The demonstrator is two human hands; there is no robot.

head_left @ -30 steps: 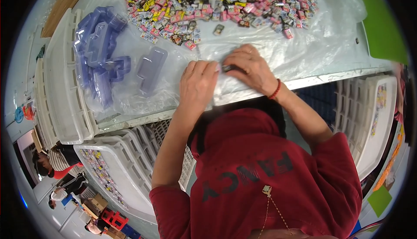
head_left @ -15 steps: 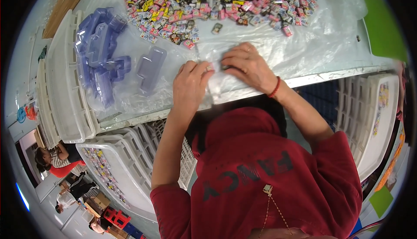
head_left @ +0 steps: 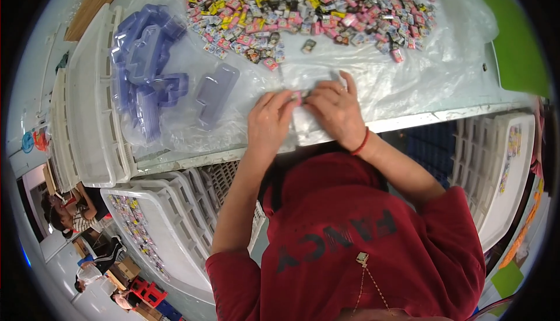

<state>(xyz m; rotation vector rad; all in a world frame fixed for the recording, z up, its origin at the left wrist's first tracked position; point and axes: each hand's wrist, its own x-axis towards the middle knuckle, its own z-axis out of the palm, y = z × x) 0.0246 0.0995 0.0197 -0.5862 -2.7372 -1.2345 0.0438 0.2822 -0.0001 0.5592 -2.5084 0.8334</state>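
Observation:
My left hand (head_left: 269, 124) pinches a small pink-and-white block (head_left: 297, 96) between thumb and fingertips, just above the plastic-covered table. Close against it, my right hand (head_left: 339, 117) is closed at the fingertips on a small dark piece, mostly hidden by the fingers. One finger of that hand sticks up. Beyond both hands spreads a large heap of small printed blocks (head_left: 291, 20) in pink, yellow, white and black. A single dark block (head_left: 308, 46) lies apart at the heap's near edge.
Left of my hands lie a clear bluish plastic tray (head_left: 217, 96) and a pile of similar trays (head_left: 144, 58). White crates (head_left: 90, 99) stand at the table's left. More stacked crates flank me below, left (head_left: 169, 233) and right (head_left: 496, 163). Several people are in the left background.
My hands have come together, bringing the pink block and the dark piece close to each other. A finger of my right hand has lifted. The whole view has shifted slightly.

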